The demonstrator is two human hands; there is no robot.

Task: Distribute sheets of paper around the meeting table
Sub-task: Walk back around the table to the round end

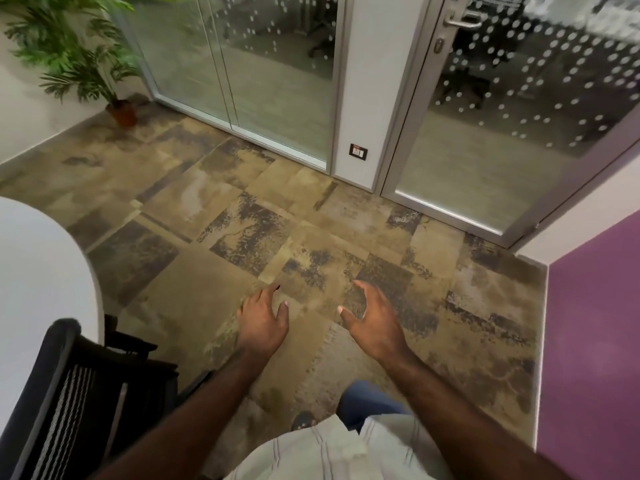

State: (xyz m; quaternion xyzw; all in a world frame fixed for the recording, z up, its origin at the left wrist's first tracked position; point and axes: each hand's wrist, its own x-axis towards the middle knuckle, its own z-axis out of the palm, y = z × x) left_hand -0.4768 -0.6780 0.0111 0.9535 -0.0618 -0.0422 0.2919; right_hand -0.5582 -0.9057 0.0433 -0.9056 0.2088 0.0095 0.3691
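Note:
Both of my hands are held out in front of me over the patterned carpet, empty. My left hand (264,320) has its fingers spread, palm down. My right hand (372,318) is open too, thumb pointing inward. The rounded end of the white meeting table (41,271) fills the left edge of the view, well left of my hands. No sheet of paper is in sight.
A black mesh office chair (72,393) stands at the lower left against the table. A potted plant (86,64) is in the far left corner. Glass partitions (242,74) and a glass door (502,116) lie ahead. A purple wall (595,341) is on the right.

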